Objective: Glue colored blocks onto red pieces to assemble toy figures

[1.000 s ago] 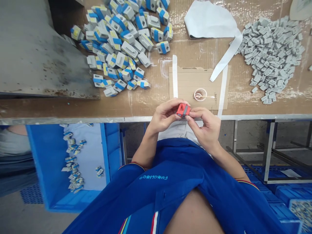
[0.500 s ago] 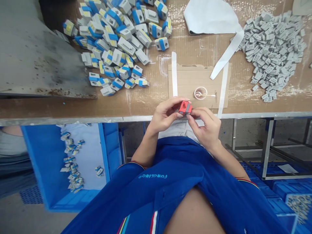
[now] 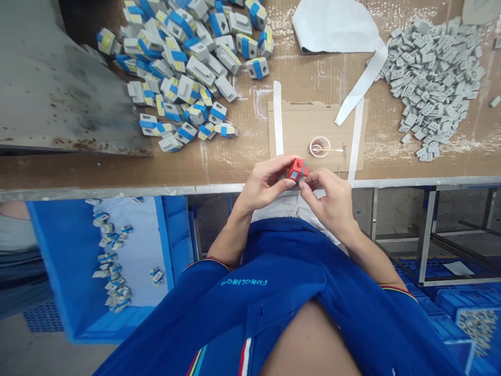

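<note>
A small red plastic block (image 3: 296, 168) with a grey band and a dark opening in its top is held above the front edge of the table. My left hand (image 3: 270, 180) has it between thumb and fingers from the left. On its right side, the thumb and forefinger of my right hand (image 3: 326, 196) pinch at the block's lower right end by the grey band. Just beyond the hands stands a small round cup (image 3: 320, 141) with a thin cotton swab (image 3: 332, 150) lying across it.
The cup stands on a cardboard sheet (image 3: 297, 122) taped to the table. White-grey blocks with blue bands (image 3: 201, 70) are heaped at back left, small grey pieces (image 3: 436, 78) at back right. A white cloth (image 3: 336, 26) lies between. A blue crate (image 3: 166, 250) stands below left; a metal plate (image 3: 74, 99) juts in.
The red block has tipped a little in my fingers, so a pale panel on its left side now shows. The whole view has shifted slightly.
</note>
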Demonstrator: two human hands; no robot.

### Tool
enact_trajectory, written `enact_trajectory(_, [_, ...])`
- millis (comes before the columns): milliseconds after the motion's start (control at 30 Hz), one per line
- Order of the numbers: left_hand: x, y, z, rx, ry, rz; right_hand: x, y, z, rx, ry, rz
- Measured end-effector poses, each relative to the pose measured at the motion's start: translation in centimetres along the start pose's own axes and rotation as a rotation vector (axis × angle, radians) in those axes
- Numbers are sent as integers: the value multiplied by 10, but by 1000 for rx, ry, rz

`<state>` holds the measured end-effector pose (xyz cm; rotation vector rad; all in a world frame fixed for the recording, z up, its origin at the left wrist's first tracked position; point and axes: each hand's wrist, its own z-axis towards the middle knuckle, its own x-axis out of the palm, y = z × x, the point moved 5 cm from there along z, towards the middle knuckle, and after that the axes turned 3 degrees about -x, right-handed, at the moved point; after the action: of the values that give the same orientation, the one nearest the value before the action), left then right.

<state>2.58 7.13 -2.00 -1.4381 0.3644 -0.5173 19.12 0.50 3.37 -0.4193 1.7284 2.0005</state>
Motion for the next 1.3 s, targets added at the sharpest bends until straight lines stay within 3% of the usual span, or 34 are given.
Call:
enact_trajectory(233, [2,1,1,18,-21,121,-5,-7,2,67,33,-2])
enact_trajectory(567, [4,10,-2,-42,-31,-4,-12,-5,9,135,188,103])
enact_trajectory(933, [0,10,1,-87,-13,17,-4,-11,12,161,156,149])
enact_trajectory(1167, [4,10,1,-132,-49,-218,-1,-4,14,214,152,337])
enact_trajectory(1300, [7,2,-1,-216,-116,-330,1,6,14,78,87,345])
